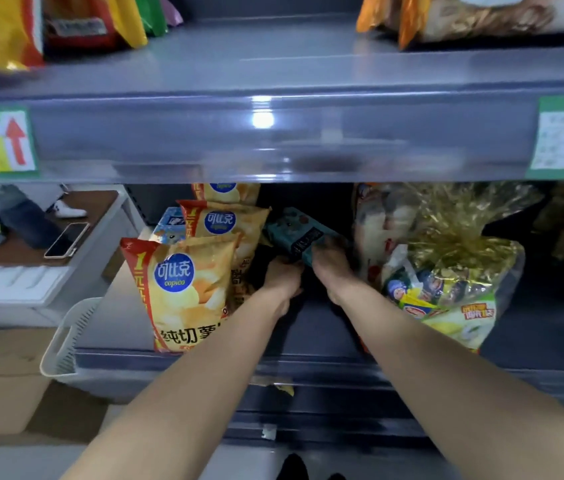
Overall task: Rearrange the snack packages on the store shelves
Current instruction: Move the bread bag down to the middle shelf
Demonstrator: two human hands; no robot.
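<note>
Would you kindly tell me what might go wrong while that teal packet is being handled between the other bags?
1. The left hand sits right beside the upright yellow chip bags; a nudge of the forearm may tip the front one off the shelf edge.
2. The teal packet, gripped by the right hand, is tilted in a narrow gap; it may snag the clear candy bag and drag it forward.
</note>
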